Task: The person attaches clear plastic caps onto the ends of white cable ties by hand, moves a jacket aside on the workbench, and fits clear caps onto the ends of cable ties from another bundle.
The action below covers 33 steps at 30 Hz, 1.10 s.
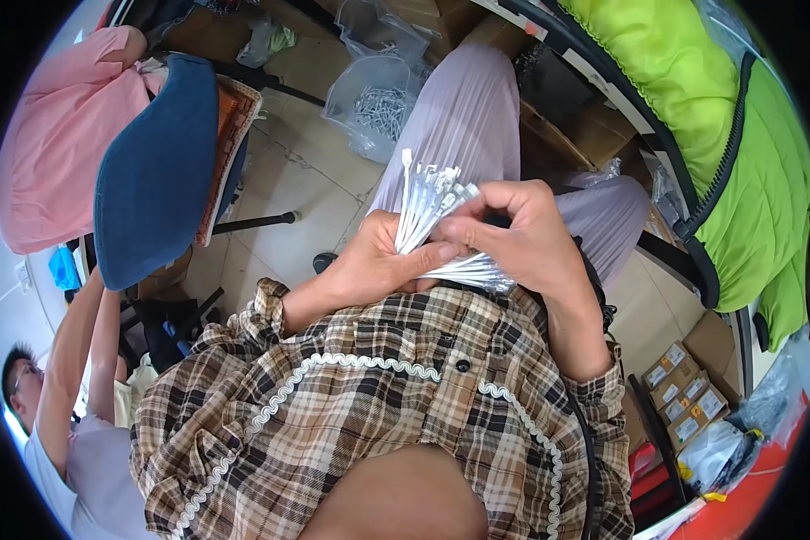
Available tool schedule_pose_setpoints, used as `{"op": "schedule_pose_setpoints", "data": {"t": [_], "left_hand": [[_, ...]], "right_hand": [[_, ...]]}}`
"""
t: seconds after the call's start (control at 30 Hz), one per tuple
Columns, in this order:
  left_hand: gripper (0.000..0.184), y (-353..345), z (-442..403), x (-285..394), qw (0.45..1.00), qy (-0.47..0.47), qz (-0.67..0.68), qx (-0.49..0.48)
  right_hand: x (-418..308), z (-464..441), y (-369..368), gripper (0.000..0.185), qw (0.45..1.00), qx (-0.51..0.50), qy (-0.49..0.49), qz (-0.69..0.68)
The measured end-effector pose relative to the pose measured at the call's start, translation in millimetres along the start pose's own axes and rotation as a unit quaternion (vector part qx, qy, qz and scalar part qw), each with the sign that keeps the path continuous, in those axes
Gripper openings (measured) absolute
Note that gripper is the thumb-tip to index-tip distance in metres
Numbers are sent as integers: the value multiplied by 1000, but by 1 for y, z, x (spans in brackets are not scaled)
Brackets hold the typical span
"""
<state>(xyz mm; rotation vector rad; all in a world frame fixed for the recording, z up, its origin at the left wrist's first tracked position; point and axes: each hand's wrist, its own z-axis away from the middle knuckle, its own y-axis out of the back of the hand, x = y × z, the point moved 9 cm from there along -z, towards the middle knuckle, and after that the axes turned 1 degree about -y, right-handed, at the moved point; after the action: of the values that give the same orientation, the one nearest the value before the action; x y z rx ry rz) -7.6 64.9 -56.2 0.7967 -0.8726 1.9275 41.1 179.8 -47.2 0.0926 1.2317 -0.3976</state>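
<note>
A fanned bundle of thin white strips, like short cables with small block-shaped ends (423, 202), stands up in front of my lap. My left hand (369, 261) is closed around its lower part, thumb across the front. The other ends of the bundle (477, 270) stick out to the right beneath my right hand. My right hand (526, 238) is closed, with thumb and forefinger pinched at the right side of the bundle, near the tips. Exactly how many strips lie between those fingers is hidden.
Clear plastic bags (373, 103) of small metal-looking pieces sit on the tiled floor ahead. On the left, a blue chair back (157, 171) bears pink cloth; a person (90, 450) is below it. Bright green padded fabric (738, 180) lies right, above small labelled boxes (684, 391).
</note>
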Motion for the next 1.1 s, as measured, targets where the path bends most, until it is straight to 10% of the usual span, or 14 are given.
{"op": "schedule_pose_setpoints", "data": {"t": [0.57, 1.1], "left_hand": [[16, 0, 1, -6, 998, 26, 59, 11], [15, 7, 3, -7, 999, 25, 25, 37]], "right_hand": [[2, 2, 2, 7, 1000, -18, 12, 23], [-30, 15, -1, 8, 932, 66, 86, 345]]}}
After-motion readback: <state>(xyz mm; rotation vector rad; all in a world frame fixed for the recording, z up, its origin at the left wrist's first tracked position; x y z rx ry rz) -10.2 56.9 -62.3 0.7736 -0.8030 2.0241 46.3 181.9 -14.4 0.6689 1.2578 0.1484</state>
